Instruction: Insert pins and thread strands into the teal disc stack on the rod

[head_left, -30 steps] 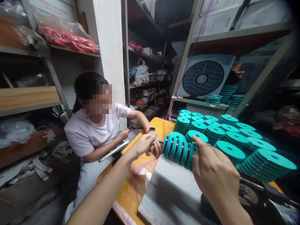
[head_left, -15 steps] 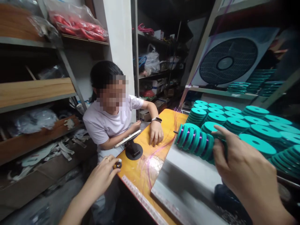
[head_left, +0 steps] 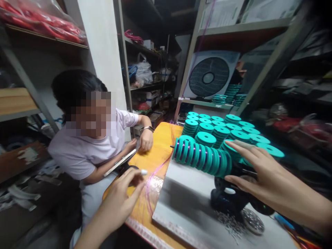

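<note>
Several green spools wound with dark purple thread sit in a row on a thin rod (head_left: pixel 172 146), above a grey board; one is the green spool (head_left: pixel 197 155). My right hand (head_left: pixel 261 173) is beside the near end of this row, fingers and thumb spread, with nothing seen in its grasp. My left hand (head_left: pixel 124 190) hovers over the yellow table's (head_left: pixel 158 145) near left edge, thumb and fingers apart. A white cover or nail shows on one fingertip. The black ring it held earlier cannot be made out. Purple threads (head_left: pixel 147 190) lie just right of it.
Stacked green spools (head_left: pixel 206 138) fill the table behind the row. Small metal pieces (head_left: pixel 230 221) and a round dish (head_left: pixel 252 221) lie on the grey board (head_left: pixel 186 207) near a black device (head_left: pixel 225 197). Across the corner sits a person (head_left: pixel 103 152) holding a tablet-like device (head_left: pixel 120 162).
My view has swung right. My right hand has opened and drawn back from the spool row. My left hand has moved over the table; its fingers have parted and the black ring no longer shows.
</note>
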`<state>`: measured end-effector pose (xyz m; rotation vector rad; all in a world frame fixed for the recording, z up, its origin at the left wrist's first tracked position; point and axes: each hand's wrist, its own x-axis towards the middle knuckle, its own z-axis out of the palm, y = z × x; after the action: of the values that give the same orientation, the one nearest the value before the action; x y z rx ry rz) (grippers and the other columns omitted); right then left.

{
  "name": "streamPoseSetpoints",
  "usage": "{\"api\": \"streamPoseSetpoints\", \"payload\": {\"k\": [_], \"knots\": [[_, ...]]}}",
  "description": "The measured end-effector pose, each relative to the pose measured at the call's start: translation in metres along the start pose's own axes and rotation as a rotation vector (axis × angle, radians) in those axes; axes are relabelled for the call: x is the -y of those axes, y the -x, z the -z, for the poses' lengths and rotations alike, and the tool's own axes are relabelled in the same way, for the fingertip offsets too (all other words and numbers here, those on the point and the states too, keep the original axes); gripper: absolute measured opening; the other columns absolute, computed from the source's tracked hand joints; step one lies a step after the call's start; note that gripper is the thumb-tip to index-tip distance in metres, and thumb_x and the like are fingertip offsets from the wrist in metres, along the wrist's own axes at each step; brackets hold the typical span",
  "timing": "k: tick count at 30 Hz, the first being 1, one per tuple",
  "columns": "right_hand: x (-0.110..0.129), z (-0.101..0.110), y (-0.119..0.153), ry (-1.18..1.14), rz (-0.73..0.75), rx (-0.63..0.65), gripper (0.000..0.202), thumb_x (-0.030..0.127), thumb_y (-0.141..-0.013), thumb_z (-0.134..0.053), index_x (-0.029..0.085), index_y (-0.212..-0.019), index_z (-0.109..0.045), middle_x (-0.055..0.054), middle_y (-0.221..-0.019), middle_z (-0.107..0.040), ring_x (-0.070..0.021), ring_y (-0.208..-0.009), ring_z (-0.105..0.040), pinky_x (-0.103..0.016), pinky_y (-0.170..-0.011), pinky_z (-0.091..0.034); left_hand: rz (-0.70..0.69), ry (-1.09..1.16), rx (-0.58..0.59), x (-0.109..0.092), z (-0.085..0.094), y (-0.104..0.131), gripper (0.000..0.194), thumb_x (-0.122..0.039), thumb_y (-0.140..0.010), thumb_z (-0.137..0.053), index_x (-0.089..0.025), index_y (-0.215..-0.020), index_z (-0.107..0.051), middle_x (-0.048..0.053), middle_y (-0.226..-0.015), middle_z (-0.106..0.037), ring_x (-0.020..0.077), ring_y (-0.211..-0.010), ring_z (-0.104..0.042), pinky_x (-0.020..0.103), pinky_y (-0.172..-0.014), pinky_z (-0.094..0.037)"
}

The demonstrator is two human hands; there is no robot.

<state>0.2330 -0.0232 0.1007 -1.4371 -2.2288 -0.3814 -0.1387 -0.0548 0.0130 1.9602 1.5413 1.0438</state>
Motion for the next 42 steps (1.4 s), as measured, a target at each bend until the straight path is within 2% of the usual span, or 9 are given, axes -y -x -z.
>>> {"api": "streamPoseSetpoints", "payload": {"k": [4, 7, 11, 16, 20, 25, 32, 36, 42], "knots": [[-0.014, -0.006, -0.008, -0.061, 0.028, 0.174, 0.080, 0.043, -0.075, -0.071, 0.030, -0.144, -0.033, -0.009, -0.138, -0.050, -0.0288, -0.126, -0.046, -0.045, -0.098, -0.044, -0.166, 0.250, -0.039, -0.046, -0.033, -0.050, 0.039, -0.027, -0.088, -0.051, -0.024, -0.127, -0.049, 0.009, -0.128, -0.055, 0.0218, -0.119, -0.052, 0.038, -0.102, -0.042], [-0.005, -0.006, -0.015, -0.129, -0.002, 0.230, 0.075, 0.038, -0.075, -0.071, 0.028, -0.141, -0.036, -0.010, -0.139, -0.049, -0.0268, -0.126, -0.047, -0.046, -0.102, -0.042, -0.202, 0.378, 0.001, -0.056, -0.050, -0.071, 0.038, -0.022, -0.089, -0.047, -0.023, -0.127, -0.049, 0.009, -0.133, -0.051, 0.0212, -0.126, -0.047, 0.038, -0.108, -0.037], [0.030, -0.013, -0.031, -0.216, -0.029, 0.194, 0.076, 0.027, -0.075, -0.070, 0.026, -0.142, -0.035, -0.012, -0.140, -0.047, -0.0270, -0.127, -0.047, -0.047, -0.103, -0.042, -0.139, 0.503, -0.045, -0.038, -0.047, -0.080, 0.036, -0.019, -0.089, -0.045, -0.022, -0.124, -0.046, 0.009, -0.129, -0.053, 0.0197, -0.122, -0.050, 0.038, -0.107, -0.037], [0.080, -0.042, -0.058, -0.285, -0.019, 0.099, 0.087, 0.016, -0.071, -0.071, 0.024, -0.146, -0.027, -0.016, -0.141, -0.043, -0.0296, -0.126, -0.047, -0.046, -0.099, -0.045, -0.045, 0.617, -0.289, -0.002, -0.033, -0.087, 0.038, -0.020, -0.084, -0.053, -0.024, -0.121, -0.045, 0.008, -0.131, -0.051, 0.0223, -0.125, -0.049, 0.045, -0.110, -0.032], [0.105, -0.064, -0.071, -0.303, 0.025, -0.022, 0.096, 0.011, -0.071, -0.071, 0.026, -0.149, -0.017, -0.014, -0.144, -0.039, -0.0275, -0.130, -0.042, -0.043, -0.104, -0.042, -0.056, 0.758, -0.488, 0.002, -0.028, -0.090, 0.042, -0.021, -0.081, -0.060, -0.025, -0.120, -0.044, 0.008, -0.129, -0.053, 0.0237, -0.126, -0.047, 0.049, -0.112, -0.028], [0.115, -0.080, -0.080, -0.342, 0.065, -0.071, 0.097, 0.011, -0.071, -0.071, 0.024, -0.149, -0.014, -0.015, -0.146, -0.036, -0.0278, -0.134, -0.036, -0.042, -0.107, -0.039, -0.014, 0.880, -0.602, -0.009, -0.020, -0.092, 0.044, -0.021, -0.078, -0.064, -0.026, -0.117, -0.044, 0.005, -0.119, -0.057, 0.0227, -0.115, -0.055, 0.052, -0.109, -0.032], [0.112, -0.089, -0.081, -0.365, 0.034, -0.119, 0.091, 0.009, -0.072, -0.069, 0.024, -0.147, -0.021, -0.016, -0.140, -0.040, -0.0307, -0.131, -0.040, -0.047, -0.103, -0.043, -0.045, 0.831, -0.548, -0.005, -0.017, -0.094, 0.039, -0.022, -0.083, -0.057, -0.024, -0.119, -0.043, 0.007, -0.121, -0.056, 0.0221, -0.117, -0.054, 0.046, -0.106, -0.039], [0.121, -0.083, -0.089, -0.461, 0.043, -0.175, 0.090, 0.012, -0.072, -0.070, 0.025, -0.147, -0.022, -0.016, -0.139, -0.041, -0.0287, -0.132, -0.040, -0.046, -0.104, -0.043, -0.140, 0.738, -0.636, -0.029, 0.001, -0.092, 0.041, -0.020, -0.082, -0.058, -0.025, -0.121, -0.044, 0.006, -0.117, -0.057, 0.0210, -0.111, -0.057, 0.039, -0.098, -0.049], [0.124, -0.050, -0.105, -0.646, 0.072, -0.317, 0.084, 0.022, -0.070, -0.074, 0.019, -0.142, -0.032, -0.015, -0.137, -0.044, -0.0246, -0.130, -0.042, -0.041, -0.106, -0.041, -0.343, 0.429, -0.771, -0.108, 0.040, -0.086, 0.047, -0.020, -0.081, -0.060, -0.030, -0.126, -0.050, 0.000, -0.130, -0.051, 0.0232, -0.125, -0.046, 0.038, -0.104, -0.047]]}}
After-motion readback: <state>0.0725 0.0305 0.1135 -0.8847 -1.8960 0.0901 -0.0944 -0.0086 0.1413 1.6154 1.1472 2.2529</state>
